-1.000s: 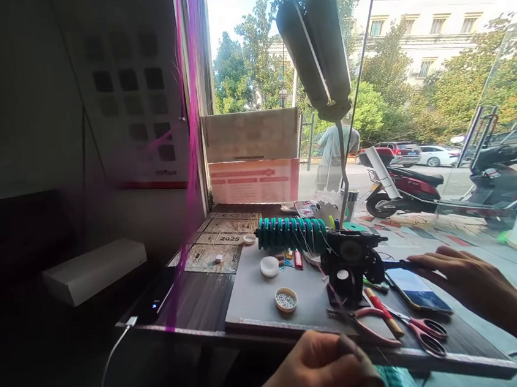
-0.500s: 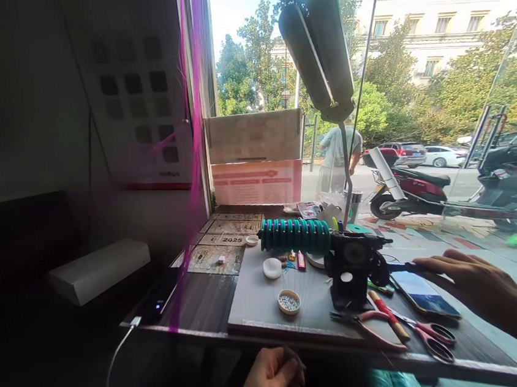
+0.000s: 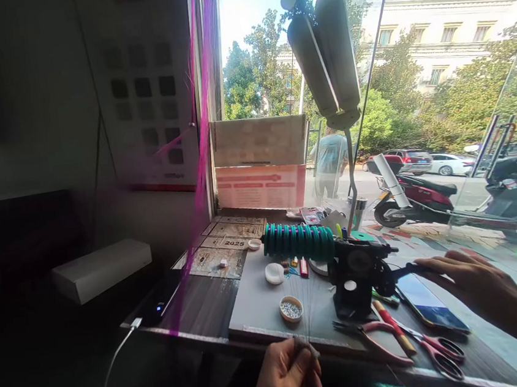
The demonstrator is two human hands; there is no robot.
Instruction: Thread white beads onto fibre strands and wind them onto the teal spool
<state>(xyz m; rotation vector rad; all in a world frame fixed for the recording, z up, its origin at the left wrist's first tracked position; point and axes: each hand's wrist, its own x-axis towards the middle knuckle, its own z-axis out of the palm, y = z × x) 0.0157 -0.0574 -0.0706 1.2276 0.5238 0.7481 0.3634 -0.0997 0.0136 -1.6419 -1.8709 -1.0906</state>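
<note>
My right hand is closed around the crank handle of a black hand-cranked winder. A row of teal grooved spools sits on the winder's shaft, pointing left. Below the table edge, my left hand pinches several fine threads together with a small greyish scrap that I cannot make out clearly. The threads run up from my fingers towards the spools. Close beyond this hand stands a round dish of small silvery beads.
Pliers, a red-and-tan stick, pink-handled scissors and a phone lie right of the winder. A white lid and a red tube are behind the dish. Purple strands hang at left; a lamp rises behind.
My left hand has moved right and slightly up, nearer the table edge. My right hand stays on the crank handle, which now tilts up a little. The view has shifted slightly.
</note>
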